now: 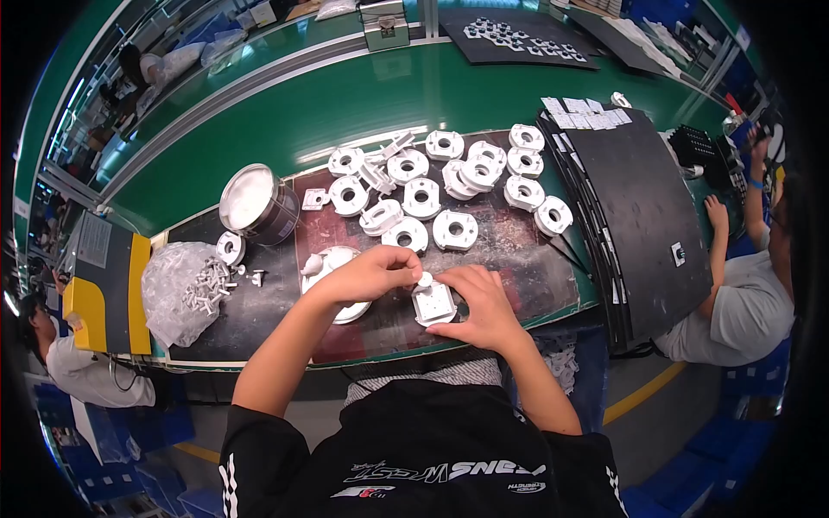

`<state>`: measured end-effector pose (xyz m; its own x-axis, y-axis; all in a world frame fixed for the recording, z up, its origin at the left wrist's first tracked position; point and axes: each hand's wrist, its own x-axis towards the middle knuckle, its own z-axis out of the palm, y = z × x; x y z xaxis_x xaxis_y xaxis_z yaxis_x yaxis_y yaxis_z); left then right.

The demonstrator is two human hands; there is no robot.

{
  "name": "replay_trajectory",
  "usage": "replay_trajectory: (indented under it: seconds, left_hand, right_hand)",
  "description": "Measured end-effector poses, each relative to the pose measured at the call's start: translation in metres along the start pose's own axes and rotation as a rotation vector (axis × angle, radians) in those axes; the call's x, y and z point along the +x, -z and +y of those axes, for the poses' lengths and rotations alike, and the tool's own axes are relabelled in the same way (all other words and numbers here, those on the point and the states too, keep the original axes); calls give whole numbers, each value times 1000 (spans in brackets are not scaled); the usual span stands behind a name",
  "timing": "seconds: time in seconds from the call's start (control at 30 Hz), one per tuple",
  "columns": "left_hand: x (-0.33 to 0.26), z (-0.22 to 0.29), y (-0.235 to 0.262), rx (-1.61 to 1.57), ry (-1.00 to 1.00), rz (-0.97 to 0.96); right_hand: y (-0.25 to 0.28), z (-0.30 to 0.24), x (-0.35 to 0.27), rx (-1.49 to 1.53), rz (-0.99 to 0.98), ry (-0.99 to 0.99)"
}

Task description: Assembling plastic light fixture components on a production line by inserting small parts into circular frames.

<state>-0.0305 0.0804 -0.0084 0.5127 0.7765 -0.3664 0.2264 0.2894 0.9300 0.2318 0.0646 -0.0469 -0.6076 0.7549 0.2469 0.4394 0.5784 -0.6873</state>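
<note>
My left hand [380,274] pinches a small white part [424,281] with a rounded head, right at the upper edge of a square white plastic piece [434,305]. Around that square piece, thumb and fingers of my right hand [482,304] hold it from the right side, low over the mat. Beneath my left wrist sits a round white dish [352,312], partly hidden, with a white lump [341,257] at it. Beyond my hands lie several round white housings [421,198] with a hole in the middle, some stacked or tipped on edge.
A dark tub [278,217] with white contents stands left, near a clear plastic bag [177,289] of small white pins. A yellow-and-grey machine [104,285] borders the left end. At right rise stacked black sheets [630,224]; beyond them a co-worker's arm [717,250] reaches in.
</note>
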Motion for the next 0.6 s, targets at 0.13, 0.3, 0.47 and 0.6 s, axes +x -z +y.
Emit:
replay_trajectory:
  seconds: [0.13, 0.3, 0.47, 0.6]
  left_hand:
    - [0, -2, 1, 7, 3, 19]
    - [-1, -3, 2, -16, 6, 21]
    - [-1, -1, 0, -30, -14, 17]
    - [0, -2, 0, -21, -18, 15]
  right_hand:
    - [0, 0, 0, -6, -5, -7]
    - [0, 1, -1, -7, -9, -9]
    - [0, 0, 0, -4, -8, -13]
    - [1, 0, 0, -3, -10, -11]
